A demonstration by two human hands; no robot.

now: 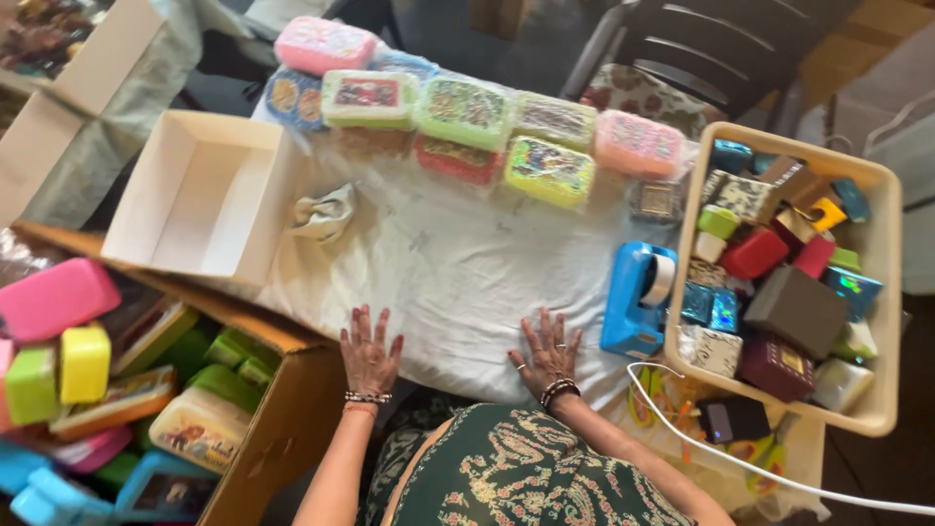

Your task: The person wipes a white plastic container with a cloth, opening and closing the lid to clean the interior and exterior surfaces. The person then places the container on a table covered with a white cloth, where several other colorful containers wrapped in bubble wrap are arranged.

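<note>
White-covered table (458, 273) — lunchboxes (467, 112), tape dispenser (635, 297), basket (881, 292)

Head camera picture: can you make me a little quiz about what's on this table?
1. True or false: both hands, left and right, lie flat and empty on the white cloth.
2. What stands nearest the right hand? A) blue tape dispenser B) open white box C) crumpled rag
3. Fill in: the beige tray holds many small gift ____.

Key: 1 true; 2 A; 3 boxes.
</note>
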